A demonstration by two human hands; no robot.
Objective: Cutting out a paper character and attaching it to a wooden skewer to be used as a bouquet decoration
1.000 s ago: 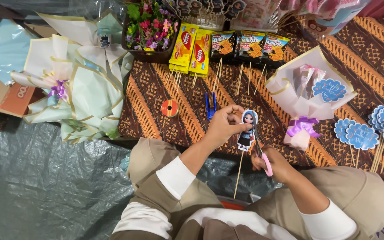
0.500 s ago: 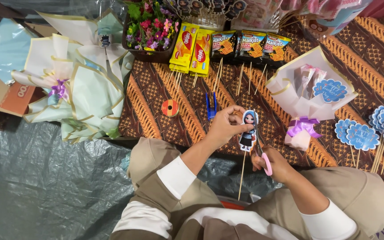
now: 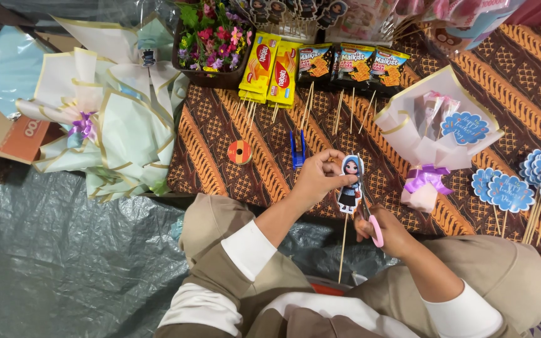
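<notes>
At centre frame, a person's left hand [image 3: 316, 177] pinches a cartoon-figure cutout [image 3: 350, 184] on a wooden skewer [image 3: 343, 245] between thumb and fingertips, while the right hand [image 3: 388, 233] just below grips pink-handled scissors [image 3: 375, 229], fingers curled closed, over a patterned batik cloth [image 3: 220, 147].

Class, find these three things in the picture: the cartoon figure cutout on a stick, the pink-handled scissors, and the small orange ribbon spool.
Cutout [image 3: 350, 184], head view, on the figure's dark dress.
Scissors [image 3: 377, 231], head view, on the pink handle loop.
Ribbon spool [image 3: 240, 152], head view, on its round face.
</notes>
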